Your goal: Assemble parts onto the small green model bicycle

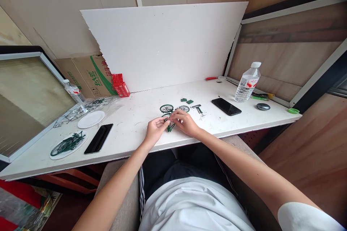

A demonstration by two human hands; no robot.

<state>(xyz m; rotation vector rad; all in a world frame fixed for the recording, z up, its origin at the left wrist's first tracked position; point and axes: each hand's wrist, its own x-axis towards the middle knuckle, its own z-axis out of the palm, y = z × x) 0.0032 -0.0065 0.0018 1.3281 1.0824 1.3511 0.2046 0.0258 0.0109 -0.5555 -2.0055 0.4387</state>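
Both my hands meet over the front middle of the white table, around a small green model bicycle frame. My left hand is closed, thumb and fingertips pinching the frame from the left. From the right, my right hand pinches at the same spot, its fingers hiding part of the piece. Just beyond my fingers are a dark spoked wheel and a second spoked wheel. Small green parts lie farther back, and a dark T-shaped part sits right of the wheels.
On the left, a plate of green parts stands by a dark phone, a white plate and sprues. A black phone, water bottle and silver round object are right. A white board stands behind.
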